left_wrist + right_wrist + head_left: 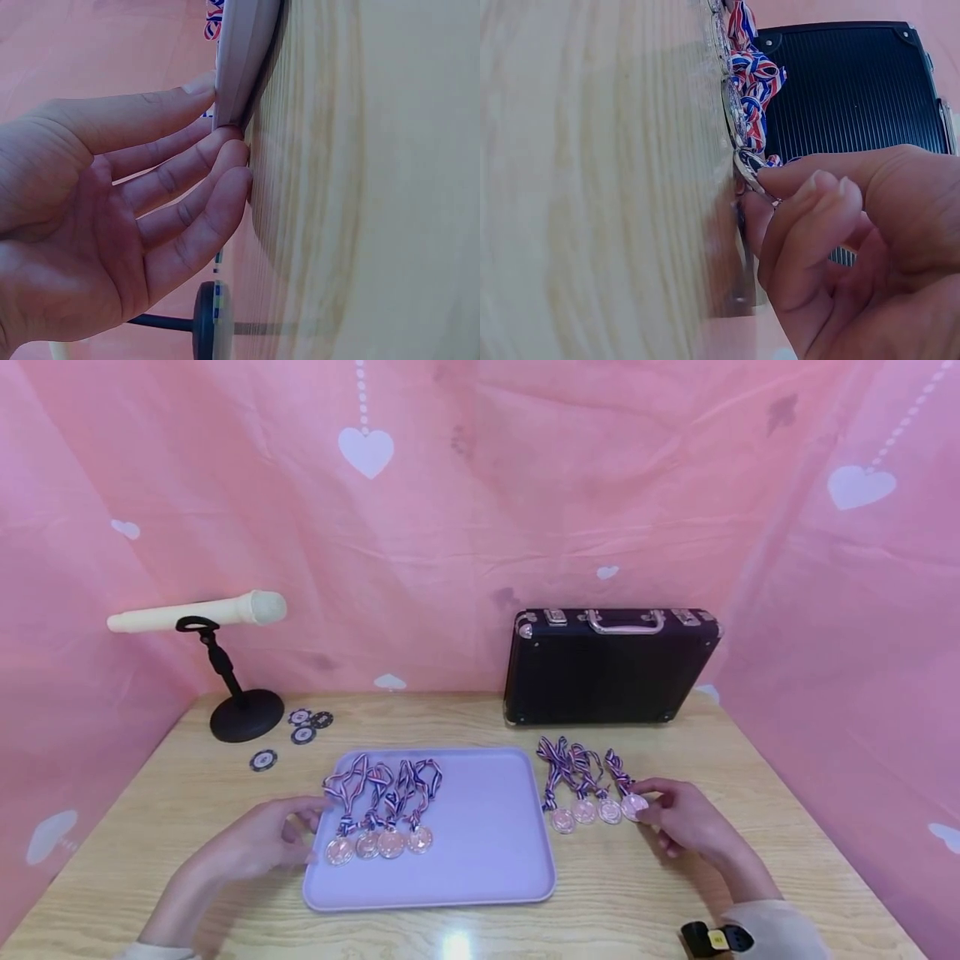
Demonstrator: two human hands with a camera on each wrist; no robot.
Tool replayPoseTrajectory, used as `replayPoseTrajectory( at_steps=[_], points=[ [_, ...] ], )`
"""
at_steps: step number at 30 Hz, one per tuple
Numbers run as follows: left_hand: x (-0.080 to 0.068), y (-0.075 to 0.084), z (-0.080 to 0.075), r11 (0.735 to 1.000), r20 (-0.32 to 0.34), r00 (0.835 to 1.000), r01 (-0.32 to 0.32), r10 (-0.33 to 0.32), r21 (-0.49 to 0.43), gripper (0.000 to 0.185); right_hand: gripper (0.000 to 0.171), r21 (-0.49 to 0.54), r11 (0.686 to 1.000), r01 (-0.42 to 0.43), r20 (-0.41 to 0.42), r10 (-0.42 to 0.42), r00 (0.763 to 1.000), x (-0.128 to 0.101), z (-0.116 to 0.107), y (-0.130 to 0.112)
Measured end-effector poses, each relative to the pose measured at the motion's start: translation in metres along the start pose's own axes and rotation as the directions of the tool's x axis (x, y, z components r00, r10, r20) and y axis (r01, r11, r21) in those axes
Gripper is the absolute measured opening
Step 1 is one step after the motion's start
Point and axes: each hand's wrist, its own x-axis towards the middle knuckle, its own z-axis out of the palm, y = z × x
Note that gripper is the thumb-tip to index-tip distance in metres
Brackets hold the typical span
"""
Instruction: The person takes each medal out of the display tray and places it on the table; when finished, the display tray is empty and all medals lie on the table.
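Right hand (686, 821) pinched the rightmost medal (633, 807) of a row of four lying on the table (187, 793) just right of the tray (487, 827), toward the right edge; thumb and fingers (810, 217) curled round the disc, lifting its edge off the wood (ribbon trailing back toward the case (611, 664)). Left hand (258, 843) lay loose, fingers straight, tips (232, 161) touching the tray's left rim, holding nothing. Four more medals (378, 842) lay in a row on the tray's left half.

Risks, as a guess: the pinch was only on the disc's rim, so it could slip and drop. Its ribbon lay close beside the neighbour's and might snag, dragging that medal (610, 811) along. The tray could slide if the left hand eased off.

Mic stand (243, 714) and chips (303, 727) stood at the far left corner.
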Motion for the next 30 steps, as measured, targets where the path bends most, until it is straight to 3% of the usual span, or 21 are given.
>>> replayPoseTrajectory(
  at_steps=[6,14,18,24,30],
  points=[
    [-0.005,-0.004,0.000,1.000,0.008,1.000,-0.012,0.012,-0.001,0.065,0.042,-0.050,0.999,0.001,-0.024,-0.002,1.000,-0.001,0.004,0.001],
    [-0.013,-0.010,0.002,0.999,-0.002,0.999,0.032,-0.032,0.008,0.066,0.040,-0.116,0.993,-0.028,-0.050,0.023,0.998,0.000,0.013,-0.001],
    [-0.013,-0.010,0.002,0.999,-0.004,0.999,0.042,-0.042,0.006,0.066,0.035,-0.133,0.991,-0.003,-0.051,-0.004,0.999,0.001,0.011,-0.002],
    [-0.008,-0.008,0.002,1.000,0.009,1.000,-0.020,0.020,0.021,0.065,0.034,-0.140,0.990,0.024,-0.084,-0.036,0.996,0.000,0.001,-0.004],
    [-0.002,-0.003,0.001,0.998,0.003,0.998,-0.062,0.062,0.031,0.062,0.034,-0.117,0.990,0.084,-0.123,-0.098,0.988,0.001,-0.005,-0.025]
  ],
)
